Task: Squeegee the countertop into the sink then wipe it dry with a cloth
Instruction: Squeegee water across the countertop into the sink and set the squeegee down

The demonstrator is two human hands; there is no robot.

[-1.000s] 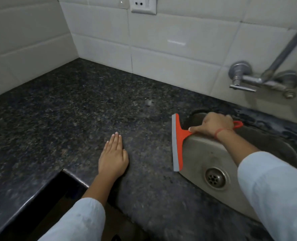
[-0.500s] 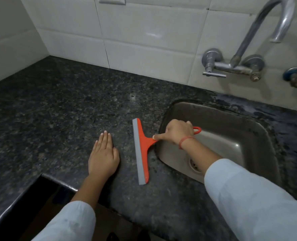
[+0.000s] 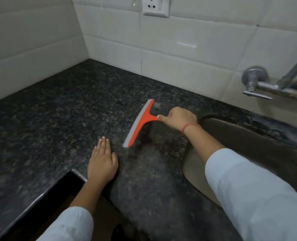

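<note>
An orange squeegee (image 3: 140,123) with a grey blade lies slanted on the dark speckled granite countertop (image 3: 60,119), left of the steel sink (image 3: 259,153). My right hand (image 3: 178,119) is closed around its handle, which the fingers hide. My left hand (image 3: 102,162) rests flat on the counter near the front edge, fingers together, holding nothing. The blade's near end is a short way above and to the right of my left fingertips. No cloth is in view.
A wall tap (image 3: 259,84) with a lever sticks out over the sink at the right. White tiled walls meet at the back left corner, with a socket (image 3: 155,6) high up. The counter's front edge (image 3: 45,193) steps inward at the lower left.
My right hand has carried the squeegee leftwards, from the sink's rim out onto the counter, and its blade now slants. My left hand has stayed flat in place.
</note>
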